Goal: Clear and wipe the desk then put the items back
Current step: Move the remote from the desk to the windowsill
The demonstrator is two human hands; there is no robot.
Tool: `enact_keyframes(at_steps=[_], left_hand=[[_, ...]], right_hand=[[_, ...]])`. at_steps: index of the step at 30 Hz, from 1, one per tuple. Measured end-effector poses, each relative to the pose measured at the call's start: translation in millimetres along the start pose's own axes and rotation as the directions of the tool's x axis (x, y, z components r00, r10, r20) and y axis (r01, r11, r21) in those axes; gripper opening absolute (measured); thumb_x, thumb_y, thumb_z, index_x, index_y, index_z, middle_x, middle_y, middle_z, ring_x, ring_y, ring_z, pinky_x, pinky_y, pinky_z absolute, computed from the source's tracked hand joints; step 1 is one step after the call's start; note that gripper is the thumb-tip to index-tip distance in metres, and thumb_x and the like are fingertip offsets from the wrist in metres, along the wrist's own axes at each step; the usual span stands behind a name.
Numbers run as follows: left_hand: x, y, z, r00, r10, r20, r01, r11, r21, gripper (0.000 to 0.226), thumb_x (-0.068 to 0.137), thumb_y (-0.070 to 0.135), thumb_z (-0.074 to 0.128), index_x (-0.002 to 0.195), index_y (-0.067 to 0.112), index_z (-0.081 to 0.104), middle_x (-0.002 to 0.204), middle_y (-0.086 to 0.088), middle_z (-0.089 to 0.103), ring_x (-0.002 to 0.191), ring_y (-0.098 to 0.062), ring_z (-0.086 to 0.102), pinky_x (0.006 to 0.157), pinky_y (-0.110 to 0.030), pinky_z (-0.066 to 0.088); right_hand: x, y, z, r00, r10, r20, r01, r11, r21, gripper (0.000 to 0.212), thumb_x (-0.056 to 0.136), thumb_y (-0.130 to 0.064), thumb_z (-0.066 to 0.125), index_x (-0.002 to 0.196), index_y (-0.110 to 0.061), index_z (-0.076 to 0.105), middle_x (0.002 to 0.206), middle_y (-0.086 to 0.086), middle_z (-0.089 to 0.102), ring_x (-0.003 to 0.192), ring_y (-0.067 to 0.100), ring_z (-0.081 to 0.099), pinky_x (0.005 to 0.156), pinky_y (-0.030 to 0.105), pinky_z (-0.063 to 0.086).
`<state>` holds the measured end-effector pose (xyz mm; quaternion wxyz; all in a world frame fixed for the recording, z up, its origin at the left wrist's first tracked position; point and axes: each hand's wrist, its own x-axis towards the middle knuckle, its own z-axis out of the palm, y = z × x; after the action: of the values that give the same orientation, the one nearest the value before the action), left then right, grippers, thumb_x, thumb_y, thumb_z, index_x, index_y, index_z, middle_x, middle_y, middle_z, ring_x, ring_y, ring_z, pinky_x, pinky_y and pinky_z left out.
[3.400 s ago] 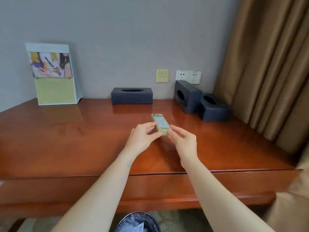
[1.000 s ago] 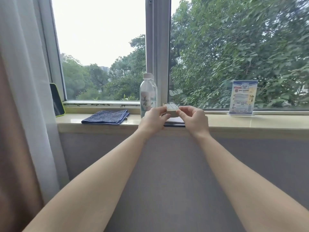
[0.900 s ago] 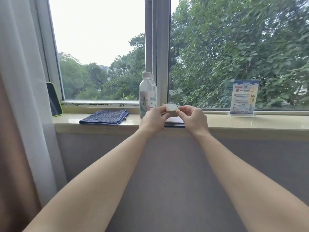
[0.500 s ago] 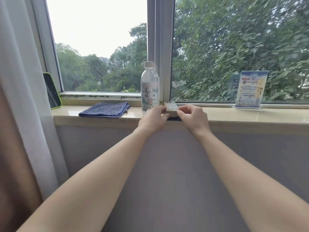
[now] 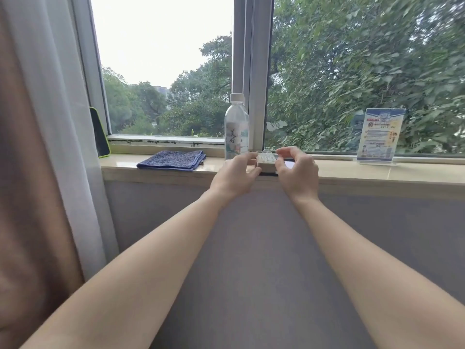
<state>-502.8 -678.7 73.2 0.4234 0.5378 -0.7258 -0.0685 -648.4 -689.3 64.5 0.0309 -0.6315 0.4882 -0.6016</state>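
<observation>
So here's what we're looking at: the remote (image 5: 266, 160) lies flat on the windowsill (image 5: 352, 172), sitting on top of some thin dark flat thing (image 5: 268, 174) whose edge pokes out at the sill's front lip. We can't tell what that dark thing is.

Both hands are up at the sill, one on each side of the remote. The left hand (image 5: 235, 176) is just beside its left edge, the right hand (image 5: 298, 173) just beside its right edge, so the remote sits right between them. Neither hand looks clamped on it: the fingers (image 5: 247, 156) are loosely curved and spread, more of a let-go pose than a pinch. We honestly can't tell if a fingertip or thumb grazes the remote's sides; it's that close.

Other stuff on the sill: a clear water bottle (image 5: 236, 129) stands upright just behind the left hand, near the remote's far left corner. A folded blue cloth (image 5: 173, 159) lies further left, and a phone in a green case (image 5: 99, 133) leans by the curtain (image 5: 50, 122). A little printed sign card (image 5: 380, 136) stands well off to the right.
</observation>
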Motion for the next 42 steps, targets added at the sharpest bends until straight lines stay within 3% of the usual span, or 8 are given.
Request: enact_keyframes(at_steps=[7,10,12,16,21,29,35,42], left_hand=[[-43,-20,-49,0.978,0.014,-0.210,0.008,0.995,0.104,0.027,0.093,0.032,0.057,0.120,0.034,0.059,0.103,0.019,0.069,0.100,-0.014,0.063,0.088,-0.037,0.049],[-64,-38,-78,0.970,-0.003,-0.244,0.035,0.991,0.128,0.022,0.093,0.033,0.058,0.115,0.035,0.061,0.099,0.018,0.068,0.075,-0.004,0.060,0.084,-0.034,0.049],[-81,-54,-97,0.973,-0.012,-0.230,0.047,0.988,0.146,0.020,0.092,0.034,0.059,0.111,0.036,0.061,0.095,0.020,0.067,0.070,0.002,0.058,0.084,-0.034,0.051],[-122,-85,-140,0.974,-0.062,-0.220,0.095,0.985,0.146,0.022,0.086,0.035,0.058,0.107,0.038,0.062,0.093,0.023,0.067,0.090,0.002,0.064,0.091,-0.036,0.051],[-179,-116,-196,0.952,-0.158,-0.260,0.221,0.947,0.233,0.027,0.090,0.030,0.062,0.117,0.034,0.061,0.107,0.018,0.068,0.109,-0.004,0.061,0.101,-0.032,0.045],[-279,-147,-275,0.864,-0.308,-0.398,0.429,0.865,0.262,0.033,0.089,0.034,0.063,0.121,0.038,0.057,0.111,0.023,0.066,0.115,-0.003,0.058,0.103,-0.036,0.044],[-356,-151,-327,0.786,-0.360,-0.502,0.538,0.798,0.270,0.034,0.091,0.025,0.064,0.125,0.029,0.059,0.116,0.013,0.068,0.115,-0.004,0.058,0.105,-0.034,0.042],[-447,-145,-379,0.664,-0.433,-0.610,0.696,0.656,0.292,0.035,0.094,0.028,0.060,0.128,0.032,0.056,0.121,0.016,0.065,0.118,-0.002,0.054,0.101,-0.026,0.038]], right_hand=[[-30,-43,20,0.991,-0.133,0.005,0.131,0.982,0.134,0.018,0.089,-0.009,0.057,0.097,-0.018,0.069,0.092,-0.001,0.070,0.087,0.014,0.063,0.079,0.026,0.049],[-48,-65,35,0.987,-0.150,0.053,0.138,0.973,0.185,0.019,0.088,-0.008,0.057,0.094,-0.023,0.068,0.089,-0.003,0.069,0.081,0.010,0.060,0.077,0.023,0.046],[-61,-81,48,0.982,-0.155,0.105,0.129,0.967,0.221,0.021,0.088,-0.008,0.058,0.093,-0.026,0.067,0.090,-0.003,0.069,0.079,0.008,0.060,0.075,0.022,0.046],[-93,-117,79,0.965,-0.167,0.204,0.100,0.948,0.302,0.023,0.086,-0.009,0.058,0.094,-0.029,0.067,0.087,-0.003,0.069,0.079,0.012,0.061,0.079,0.033,0.051],[-136,-162,117,0.920,-0.200,0.336,0.069,0.929,0.364,0.022,0.086,-0.013,0.057,0.093,-0.032,0.067,0.087,-0.008,0.069,0.080,0.012,0.063,0.079,0.035,0.052],[-208,-233,162,0.793,-0.323,0.516,0.037,0.871,0.490,0.024,0.086,-0.015,0.055,0.090,-0.035,0.066,0.081,-0.012,0.067,0.080,0.013,0.063,0.080,0.033,0.052],[-263,-295,189,0.692,-0.442,0.571,0.045,0.816,0.577,0.023,0.087,-0.015,0.054,0.098,-0.030,0.067,0.087,-0.012,0.066,0.083,0.013,0.062,0.080,0.028,0.050],[-339,-369,206,0.555,-0.597,0.579,0.035,0.713,0.701,0.023,0.088,-0.013,0.054,0.100,-0.028,0.066,0.080,-0.014,0.067,0.081,0.008,0.062,0.079,0.029,0.051]])
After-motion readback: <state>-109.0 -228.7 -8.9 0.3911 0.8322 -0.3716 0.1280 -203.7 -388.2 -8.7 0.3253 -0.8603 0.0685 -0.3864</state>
